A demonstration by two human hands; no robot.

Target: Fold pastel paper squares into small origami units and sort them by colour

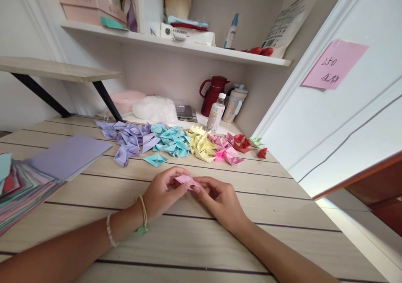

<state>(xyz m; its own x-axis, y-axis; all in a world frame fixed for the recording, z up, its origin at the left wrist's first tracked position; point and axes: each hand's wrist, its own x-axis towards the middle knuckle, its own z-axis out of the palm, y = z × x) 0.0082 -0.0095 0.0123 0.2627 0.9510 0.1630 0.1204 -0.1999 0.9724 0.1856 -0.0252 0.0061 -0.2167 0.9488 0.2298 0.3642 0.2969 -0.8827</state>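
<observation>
Between both hands, a little above the wooden table [194, 241], is a small folded piece of pink paper [185, 180]. My left hand [165, 191], with bracelets at its wrist, pinches its left side between thumb and fingers. On the other side my right hand [221, 197] grips the right end with its fingertips, which hide part of the folds. Beyond the hands lie folded paper boats in colour groups: purple [128, 134], turquoise [172, 140], yellow [201, 144], pink [230, 155] and red [241, 143]. One turquoise boat [156, 160] sits apart, nearer my left hand.
A stack of coloured paper [69, 157] lies at the left, by a raised wooden stand [56, 69]. Behind the boats stand a plastic bottle [216, 113], a dark red jug [214, 92] and a tumbler [235, 103]. A white shelf [176, 44] overhangs the back.
</observation>
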